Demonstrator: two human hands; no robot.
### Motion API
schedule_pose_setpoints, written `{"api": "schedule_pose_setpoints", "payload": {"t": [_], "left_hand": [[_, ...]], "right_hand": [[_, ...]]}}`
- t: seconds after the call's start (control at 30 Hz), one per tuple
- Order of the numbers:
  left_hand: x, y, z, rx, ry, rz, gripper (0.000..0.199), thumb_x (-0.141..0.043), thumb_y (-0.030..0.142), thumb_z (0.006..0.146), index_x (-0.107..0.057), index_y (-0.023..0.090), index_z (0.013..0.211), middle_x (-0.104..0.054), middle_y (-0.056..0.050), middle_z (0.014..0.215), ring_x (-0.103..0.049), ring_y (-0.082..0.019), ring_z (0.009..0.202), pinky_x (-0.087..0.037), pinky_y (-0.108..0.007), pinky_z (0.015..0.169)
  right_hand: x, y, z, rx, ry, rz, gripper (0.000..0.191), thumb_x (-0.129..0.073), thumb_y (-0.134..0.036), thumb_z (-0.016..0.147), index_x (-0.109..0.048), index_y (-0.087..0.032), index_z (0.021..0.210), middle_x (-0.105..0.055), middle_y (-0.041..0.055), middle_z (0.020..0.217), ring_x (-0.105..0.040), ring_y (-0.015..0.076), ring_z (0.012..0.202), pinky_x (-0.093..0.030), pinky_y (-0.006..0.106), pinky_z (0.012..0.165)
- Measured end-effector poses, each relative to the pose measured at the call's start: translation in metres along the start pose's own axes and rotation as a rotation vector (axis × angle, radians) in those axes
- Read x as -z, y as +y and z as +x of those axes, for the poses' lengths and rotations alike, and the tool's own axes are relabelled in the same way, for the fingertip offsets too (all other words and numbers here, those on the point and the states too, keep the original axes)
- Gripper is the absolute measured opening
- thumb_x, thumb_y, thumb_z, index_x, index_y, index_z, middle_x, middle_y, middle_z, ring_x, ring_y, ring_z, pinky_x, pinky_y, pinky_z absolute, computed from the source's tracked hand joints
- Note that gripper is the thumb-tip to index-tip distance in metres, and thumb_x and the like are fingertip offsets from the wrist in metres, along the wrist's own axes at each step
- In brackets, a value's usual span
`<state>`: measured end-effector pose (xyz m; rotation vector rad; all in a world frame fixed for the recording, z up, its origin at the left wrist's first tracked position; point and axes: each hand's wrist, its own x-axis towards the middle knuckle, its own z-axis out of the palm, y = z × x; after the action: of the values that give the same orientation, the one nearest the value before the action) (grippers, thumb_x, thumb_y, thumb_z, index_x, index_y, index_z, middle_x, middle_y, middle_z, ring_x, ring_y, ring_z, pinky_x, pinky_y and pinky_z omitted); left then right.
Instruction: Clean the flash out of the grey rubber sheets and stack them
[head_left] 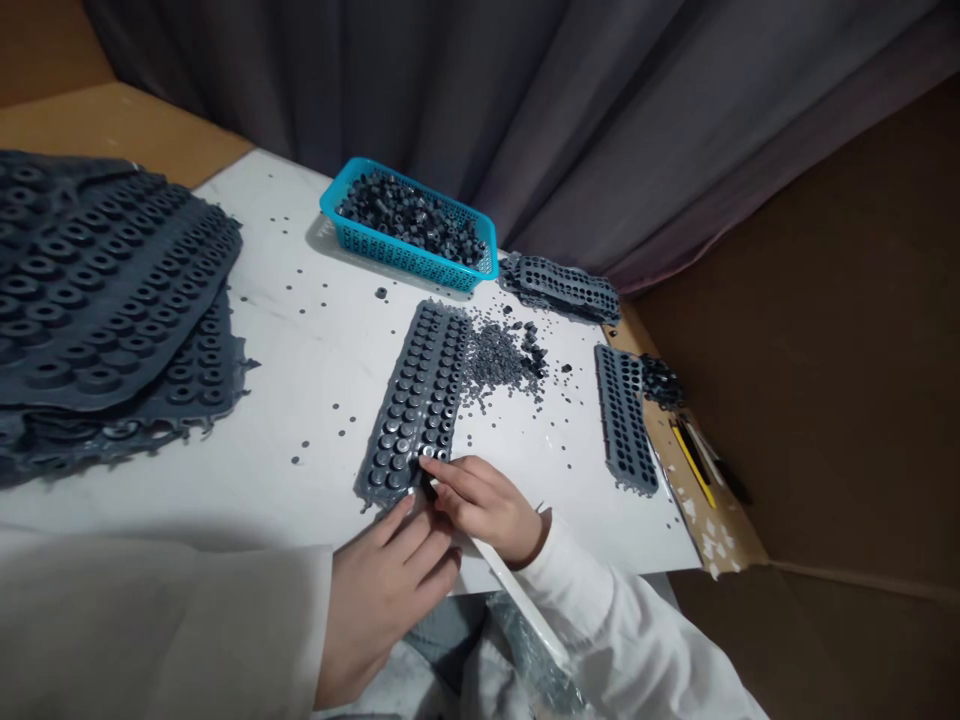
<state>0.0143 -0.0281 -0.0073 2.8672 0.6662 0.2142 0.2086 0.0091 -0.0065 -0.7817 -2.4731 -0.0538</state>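
Note:
A dark grey moulded rubber sheet (411,410) with rows of round, raised knobs lies lengthwise in front of me on the white table. My right hand (491,505) is closed around a long, thin white-handled tool (525,605), its handle sloping down toward my lap. The tool's tip is hidden under my fingers at the sheet's near right corner. My left hand (397,580) lies at the sheet's near edge, fingers stretched out and fingertips close to my right hand. Beside the sheet is a heap of small grey discs (495,355).
A blue basket (412,258) holds many small dark rubber pieces. Large knobbed sheets (112,290) are piled at left. Perforated sheets (570,285) lie stacked at the back right, and a single perforated sheet (626,420) lies nearer. A yellow cutter (693,462) rests on cardboard.

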Motion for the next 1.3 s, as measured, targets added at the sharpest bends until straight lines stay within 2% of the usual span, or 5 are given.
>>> {"api": "schedule_pose_setpoints", "payload": {"t": [0.2,0.47,0.6,0.8,1.3], "left_hand": [[0.004,-0.001,0.000,0.002,-0.012,-0.018,0.059,-0.063,0.040,0.072,-0.049,0.018,0.124,-0.045,-0.012,0.133,-0.035,-0.031,0.126,-0.014,-0.046,0.109],[0.006,-0.004,0.001,-0.024,-0.067,-0.035,0.068,-0.065,0.045,0.070,-0.044,0.016,0.128,-0.045,-0.013,0.135,-0.039,-0.031,0.124,-0.020,-0.045,0.107],[-0.004,-0.003,0.000,-0.005,0.060,0.016,0.049,-0.056,0.037,0.080,-0.048,0.019,0.124,-0.050,-0.009,0.131,-0.041,-0.027,0.122,-0.021,-0.042,0.106],[-0.015,0.001,-0.001,-0.020,0.300,0.110,0.026,-0.043,0.028,0.091,-0.056,0.020,0.112,-0.059,-0.005,0.118,-0.046,-0.022,0.114,-0.018,-0.040,0.107],[0.008,-0.003,0.004,-0.005,-0.003,-0.034,0.058,-0.065,0.041,0.072,-0.049,0.018,0.122,-0.051,-0.008,0.123,-0.042,-0.027,0.113,-0.016,-0.045,0.108]], "right_hand": [[-0.004,0.000,-0.001,-0.031,-0.022,-0.001,0.011,-0.050,-0.009,0.088,-0.054,-0.017,0.094,-0.062,0.0156,0.120,-0.058,0.0145,0.074,-0.051,0.029,0.061],[-0.006,0.010,0.007,-0.306,0.084,0.131,0.016,-0.045,-0.015,0.092,-0.053,-0.020,0.105,-0.064,0.0102,0.118,-0.062,0.0137,0.075,-0.054,0.029,0.069],[0.012,0.005,0.013,-0.438,0.199,0.315,0.007,-0.047,-0.017,0.091,-0.052,-0.020,0.094,-0.065,0.0116,0.116,-0.063,0.0163,0.083,-0.053,0.032,0.071],[0.017,-0.008,0.004,-0.401,0.105,0.572,0.010,-0.050,-0.027,0.091,-0.056,-0.019,0.092,-0.066,0.0125,0.113,-0.060,0.0167,0.090,-0.052,0.033,0.076],[0.010,-0.011,-0.002,-0.386,0.001,0.647,0.013,-0.050,-0.029,0.092,-0.055,-0.018,0.090,-0.067,0.0132,0.111,-0.057,0.0174,0.095,-0.053,0.033,0.078]]}}
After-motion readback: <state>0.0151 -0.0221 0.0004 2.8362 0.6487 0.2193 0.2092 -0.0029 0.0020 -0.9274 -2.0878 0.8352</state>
